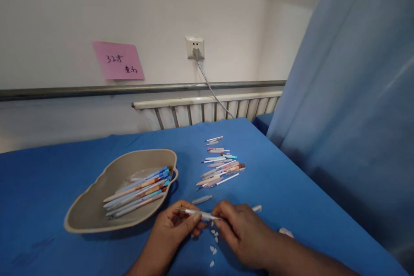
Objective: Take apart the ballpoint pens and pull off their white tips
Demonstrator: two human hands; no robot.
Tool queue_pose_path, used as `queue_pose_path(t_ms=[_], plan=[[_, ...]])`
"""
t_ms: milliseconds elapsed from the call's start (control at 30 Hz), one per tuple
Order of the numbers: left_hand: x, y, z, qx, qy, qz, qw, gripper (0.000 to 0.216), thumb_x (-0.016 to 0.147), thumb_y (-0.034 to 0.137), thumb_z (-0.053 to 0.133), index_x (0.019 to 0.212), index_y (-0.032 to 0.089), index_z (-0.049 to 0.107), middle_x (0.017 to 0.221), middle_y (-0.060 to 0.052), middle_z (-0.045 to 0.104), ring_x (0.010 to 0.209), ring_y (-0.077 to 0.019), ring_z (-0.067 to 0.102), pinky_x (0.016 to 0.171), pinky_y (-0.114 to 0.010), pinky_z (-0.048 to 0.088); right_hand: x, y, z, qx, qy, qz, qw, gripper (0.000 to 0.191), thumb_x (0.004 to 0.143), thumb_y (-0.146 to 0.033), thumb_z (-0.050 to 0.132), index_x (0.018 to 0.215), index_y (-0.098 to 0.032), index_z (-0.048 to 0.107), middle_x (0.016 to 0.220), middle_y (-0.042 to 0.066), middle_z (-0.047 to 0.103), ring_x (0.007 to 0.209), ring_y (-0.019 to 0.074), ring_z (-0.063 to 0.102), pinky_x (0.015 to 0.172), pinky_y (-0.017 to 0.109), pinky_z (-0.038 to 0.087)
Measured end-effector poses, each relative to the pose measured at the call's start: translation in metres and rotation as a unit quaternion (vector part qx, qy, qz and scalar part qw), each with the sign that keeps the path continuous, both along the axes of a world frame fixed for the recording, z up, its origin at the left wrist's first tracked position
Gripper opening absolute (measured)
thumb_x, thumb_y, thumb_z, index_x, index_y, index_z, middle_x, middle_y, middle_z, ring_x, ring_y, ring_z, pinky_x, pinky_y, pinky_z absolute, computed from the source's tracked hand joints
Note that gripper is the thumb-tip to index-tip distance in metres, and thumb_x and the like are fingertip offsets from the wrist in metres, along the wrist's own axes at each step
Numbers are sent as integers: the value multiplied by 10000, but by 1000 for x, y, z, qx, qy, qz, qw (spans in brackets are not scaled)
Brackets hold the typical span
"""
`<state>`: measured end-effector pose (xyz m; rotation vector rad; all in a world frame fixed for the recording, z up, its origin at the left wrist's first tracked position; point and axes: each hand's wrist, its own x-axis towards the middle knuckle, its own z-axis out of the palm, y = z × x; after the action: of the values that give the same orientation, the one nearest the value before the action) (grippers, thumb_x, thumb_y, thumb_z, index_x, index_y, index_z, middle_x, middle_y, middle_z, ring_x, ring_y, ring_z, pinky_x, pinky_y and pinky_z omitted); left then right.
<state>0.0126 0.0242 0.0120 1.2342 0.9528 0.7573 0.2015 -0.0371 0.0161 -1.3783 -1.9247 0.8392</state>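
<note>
My left hand [176,224] and my right hand [241,228] meet low in the middle of the view, both pinched on one thin white pen [202,214] held level between them. Its far end sticks out past my right hand. Several small white bits [214,241] lie on the blue cloth under the pen. A loose grey pen barrel [202,199] rests just beyond my fingers. A heap of pen parts [221,168] lies further back. To the left, a beige tray [93,215] holds several assembled pens [140,192].
The blue-covered table [291,189] ends at the right, where a blue curtain [355,95] hangs. Behind are a wall with a pink note [118,60], a socket with a cable [195,48] and a radiator [207,110]. A small pale object [286,233] lies by my right wrist.
</note>
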Motion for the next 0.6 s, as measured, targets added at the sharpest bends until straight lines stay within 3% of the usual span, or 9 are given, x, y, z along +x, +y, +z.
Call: queue_pose_path(t_ms=[67,133,333,433,600], plan=[[1,2,-1,-13,-6,-7,1000,246,670,340,761,742,138,640,609,-30,683,543,-136,571,554,-229,445,1,-1,2,9,-10,2,1000,159,907,-222,417,1006,-202,540,857,39,666,750,158,601,677,255,409],[2,4,-1,-20,-15,-18,1000,238,670,330,763,760,139,651,638,-33,686,581,-142,580,571,-230,448,1,1,1,-18,45,14,999,169,928,-248,389,951,-188,545,779,28,649,706,140,590,660,239,413],[4,6,-3,-18,-61,-33,997,218,668,311,770,745,149,646,630,-13,652,611,-133,565,584,-216,436,1,11,-9,-196,264,63,942,342,921,-473,379,880,-160,511,573,-35,539,422,64,363,433,173,305],[3,6,-6,-17,-60,-38,997,218,682,317,762,768,154,644,651,-14,654,631,-139,577,601,-224,447,-1,13,-11,-213,278,61,935,395,889,-542,400,868,-161,503,561,-43,529,406,59,333,417,176,266],[0,3,-7,8,-39,-39,998,214,707,321,742,766,146,632,656,-25,662,602,-129,562,581,-222,438,-2,13,-13,-199,260,56,943,348,878,-506,452,838,-164,507,559,-49,523,453,67,395,481,187,313]])
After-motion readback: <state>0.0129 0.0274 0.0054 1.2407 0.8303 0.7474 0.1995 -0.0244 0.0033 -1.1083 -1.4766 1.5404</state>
